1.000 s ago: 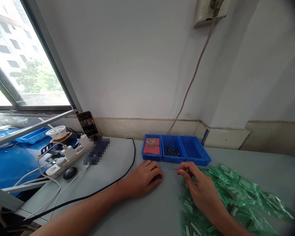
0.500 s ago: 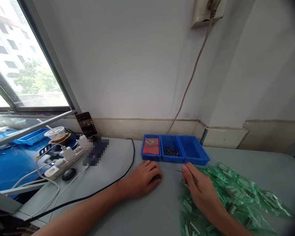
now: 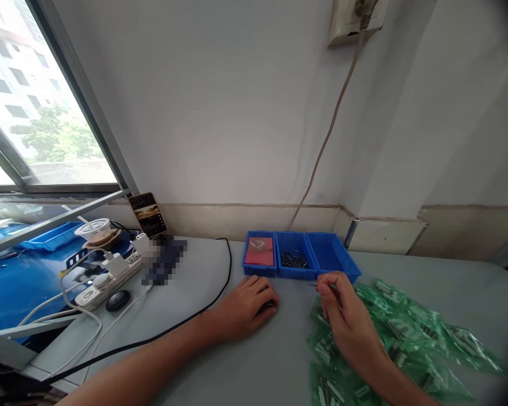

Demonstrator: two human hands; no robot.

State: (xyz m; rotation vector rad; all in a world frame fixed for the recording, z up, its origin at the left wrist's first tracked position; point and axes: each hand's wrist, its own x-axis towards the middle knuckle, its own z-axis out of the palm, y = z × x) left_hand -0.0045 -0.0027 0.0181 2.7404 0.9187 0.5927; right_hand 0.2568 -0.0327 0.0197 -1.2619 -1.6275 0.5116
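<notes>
Nearest, green plastic bags (image 3: 408,332) lie on the tabletop (image 3: 245,375), under and beside the right hand (image 3: 347,316); its grip is narrow, fingertips pinching a thin metal piece (image 3: 312,285) that points left, just in front of the blue bins (image 3: 296,274); the left hand (image 3: 253,308) rests curled on the tabletop, and I cannot tell whether its grip holds anything; beyond, the middle bin carries dark metal pieces (image 3: 294,260), the left one a red sheet (image 3: 259,256).
</notes>
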